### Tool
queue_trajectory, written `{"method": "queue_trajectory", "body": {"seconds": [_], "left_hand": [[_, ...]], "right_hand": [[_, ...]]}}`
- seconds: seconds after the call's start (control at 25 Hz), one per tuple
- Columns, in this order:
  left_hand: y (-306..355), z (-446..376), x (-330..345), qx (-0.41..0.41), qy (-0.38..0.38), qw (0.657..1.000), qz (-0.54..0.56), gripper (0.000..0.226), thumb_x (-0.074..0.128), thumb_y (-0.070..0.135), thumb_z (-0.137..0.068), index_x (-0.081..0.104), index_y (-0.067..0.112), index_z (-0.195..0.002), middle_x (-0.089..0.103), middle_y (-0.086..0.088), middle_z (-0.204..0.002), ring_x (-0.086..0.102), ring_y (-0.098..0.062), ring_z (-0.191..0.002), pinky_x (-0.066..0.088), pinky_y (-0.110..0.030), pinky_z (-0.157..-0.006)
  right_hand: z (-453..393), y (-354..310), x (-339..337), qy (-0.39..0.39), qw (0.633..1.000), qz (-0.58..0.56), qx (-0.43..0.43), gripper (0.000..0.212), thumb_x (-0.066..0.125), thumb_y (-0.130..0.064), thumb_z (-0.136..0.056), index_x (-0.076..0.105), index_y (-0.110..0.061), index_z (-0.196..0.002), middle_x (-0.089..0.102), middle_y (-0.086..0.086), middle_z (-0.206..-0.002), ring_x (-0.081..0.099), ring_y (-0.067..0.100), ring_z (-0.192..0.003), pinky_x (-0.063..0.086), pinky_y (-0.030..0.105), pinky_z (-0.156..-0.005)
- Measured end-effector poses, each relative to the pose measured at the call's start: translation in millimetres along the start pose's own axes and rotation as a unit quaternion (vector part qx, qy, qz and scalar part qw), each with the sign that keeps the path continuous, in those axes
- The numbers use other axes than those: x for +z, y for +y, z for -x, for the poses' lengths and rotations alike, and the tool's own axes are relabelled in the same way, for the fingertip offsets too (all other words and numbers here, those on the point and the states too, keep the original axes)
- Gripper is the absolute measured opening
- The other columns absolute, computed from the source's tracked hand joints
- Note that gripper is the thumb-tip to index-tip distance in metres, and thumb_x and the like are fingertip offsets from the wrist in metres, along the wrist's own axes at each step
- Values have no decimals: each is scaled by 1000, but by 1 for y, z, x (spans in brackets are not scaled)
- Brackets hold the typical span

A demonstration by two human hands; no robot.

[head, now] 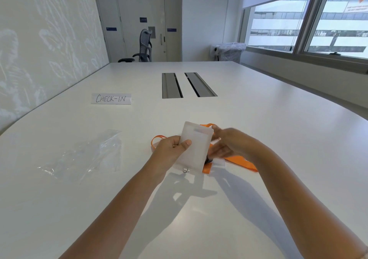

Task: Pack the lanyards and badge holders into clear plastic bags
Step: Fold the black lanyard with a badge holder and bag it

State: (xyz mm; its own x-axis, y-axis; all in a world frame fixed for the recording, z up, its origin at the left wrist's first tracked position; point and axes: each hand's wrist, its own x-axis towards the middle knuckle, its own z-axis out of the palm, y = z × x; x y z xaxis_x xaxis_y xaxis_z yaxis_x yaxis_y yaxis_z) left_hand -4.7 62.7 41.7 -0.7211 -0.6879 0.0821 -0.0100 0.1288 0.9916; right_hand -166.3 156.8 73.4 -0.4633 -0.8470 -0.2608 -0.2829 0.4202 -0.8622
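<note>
On the far left of the surface (258, 119) I see a clear plastic bag (87, 155) lying crumpled and flat, well apart from my hands; I judge it waits there as the packing target, its mouth not yet opened. Beyond it stands a paper sign (111, 98) reading CHECK-IN. My left hand (171, 147) holds a frosted badge holder (194, 146) upright above the surface, its grip clamped on the holder's left edge with the thumb on the face, probably to steady it. A small metal clip (185, 170) hangs below it. Under and behind it runs an orange lanyard (239, 161), looping left and trailing right. My right hand (227, 145) is blurred beside the holder; I cannot tell its grip. The loose lanyard could snag at the bag's mouth.
</note>
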Motion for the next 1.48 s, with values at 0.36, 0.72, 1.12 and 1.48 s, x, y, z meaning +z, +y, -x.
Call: {"method": "queue_trajectory", "body": {"seconds": [0.36, 0.72, 1.12, 1.48], "left_hand": [[-2, 7, 4, -26, -158, 986, -53, 13, 57, 22, -88, 66, 13, -85, 65, 2, -82, 62, -5, -72, 51, -17, -62], [-4, 5, 6, -57, -97, 990, -87, 18, 60, 20, -87, 63, 14, -71, 64, 2, -73, 61, -9, -68, 50, -23, -64], [-6, 0, 5, -32, -32, 982, -185, 34, 62, 25, -86, 50, 2, -64, 44, -13, -72, 41, -22, -70, 31, -31, -65], [-11, -11, -18, -21, 164, 980, -110, 26, 62, 24, -85, 57, 4, -69, 45, -14, -69, 43, -23, -66, 43, -38, -61]], "right_hand": [[7, 1, 1, -150, 955, -256, -8, 30, 61, -39, -80, 71, -13, -91, 72, 8, -94, 69, 18, -76, 56, 27, -61], [6, -4, -5, 4, 940, -332, -79, 16, 48, -8, -95, 63, -7, -97, 74, 4, -83, 72, 13, -75, 55, 20, -57], [16, -18, 5, 39, 897, -403, -176, 17, 46, -9, -96, 62, -7, -100, 73, 7, -91, 71, 15, -86, 56, 21, -67], [20, -22, 15, -39, 888, -369, -271, 17, 56, -7, -86, 65, -9, -100, 74, 5, -86, 71, 18, -86, 55, 21, -71]]}}
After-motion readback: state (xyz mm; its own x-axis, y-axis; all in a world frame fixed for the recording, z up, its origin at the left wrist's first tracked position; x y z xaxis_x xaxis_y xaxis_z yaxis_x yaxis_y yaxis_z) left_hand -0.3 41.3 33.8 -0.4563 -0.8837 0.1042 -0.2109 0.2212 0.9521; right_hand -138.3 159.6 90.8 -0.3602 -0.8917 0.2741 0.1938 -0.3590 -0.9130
